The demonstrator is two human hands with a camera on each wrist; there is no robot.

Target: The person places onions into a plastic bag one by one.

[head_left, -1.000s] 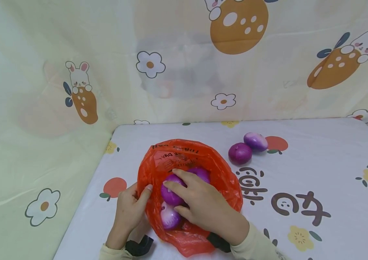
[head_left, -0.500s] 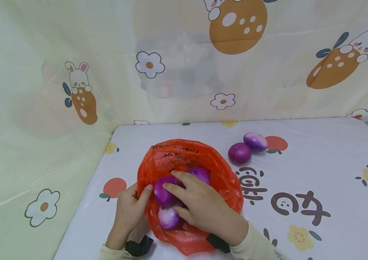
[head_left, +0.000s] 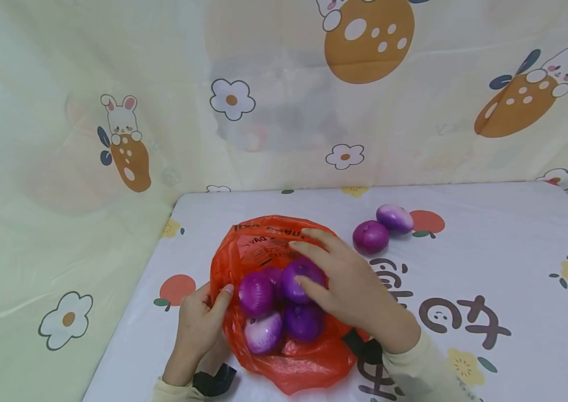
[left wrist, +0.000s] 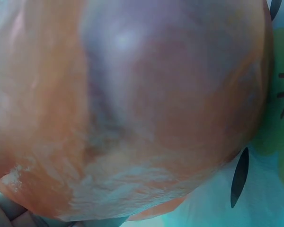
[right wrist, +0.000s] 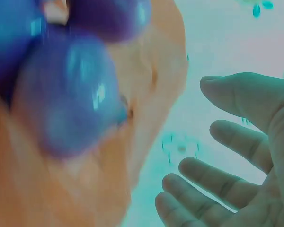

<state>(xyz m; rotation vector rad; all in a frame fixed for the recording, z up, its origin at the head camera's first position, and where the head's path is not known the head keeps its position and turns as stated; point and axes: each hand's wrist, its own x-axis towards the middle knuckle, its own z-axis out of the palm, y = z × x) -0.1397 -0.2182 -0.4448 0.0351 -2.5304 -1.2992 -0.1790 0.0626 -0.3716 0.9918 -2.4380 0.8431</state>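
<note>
A red plastic bag (head_left: 294, 379) stands with its mouth spread, holding several purple onions (head_left: 255, 295). One of them, a paler white-and-purple onion (head_left: 264, 333), lies near the front. My left hand (head_left: 198, 321) pinches the bag's left rim, thumb inside. In the left wrist view the bag's wall (left wrist: 47, 94) hides most of that hand. Over the bag's right side, my right hand (head_left: 346, 279) has its fingers spread and holds nothing. The right wrist view shows the same hand (right wrist: 270, 189) beside the bag (right wrist: 151, 109), apart from the blurred onions (right wrist: 68, 94).
Behind the bag to the right, a purple onion (head_left: 370, 237) touches a paler onion (head_left: 394, 219) on the patterned tablecloth (head_left: 505, 234). A printed curtain (head_left: 274, 128) hangs along the table's back edge.
My right hand has let go of the onions and moved right and up. More onions in the bag are now uncovered. The left hand has stayed on the rim.
</note>
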